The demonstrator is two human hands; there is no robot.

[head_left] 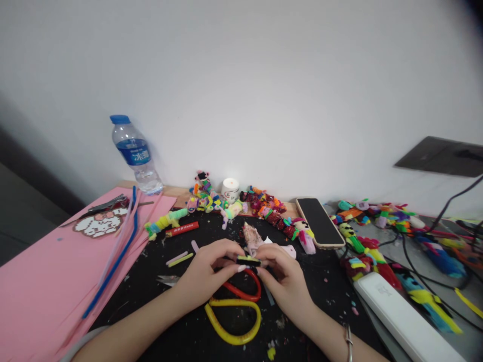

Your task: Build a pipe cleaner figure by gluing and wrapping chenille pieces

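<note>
Between my two hands is a small fuzzy black and yellow-green piece [249, 261], which looks like pipe cleaner. My left hand [211, 266] pinches its left end between thumb and fingers. At the other end, my right hand [281, 269] grips it with thumb and fingertips. Just below lie scissors with red and yellow handle loops [234, 337], partly hidden by my left hand; their blades [168, 280] stick out on its left. Behind my fingers is a pale hot glue gun [289, 250], with a brownish crusted lump [252, 239] near it.
Pink sheets [45, 256] carry blue and lilac pipe cleaners [113, 269]. A water bottle [136, 156] leans on the wall. A lighter [183, 229], a white tub [230, 189], a phone [320, 221], a white device [403, 317], black cables and several colourful fuzzy figures [277, 223] surround the black mat.
</note>
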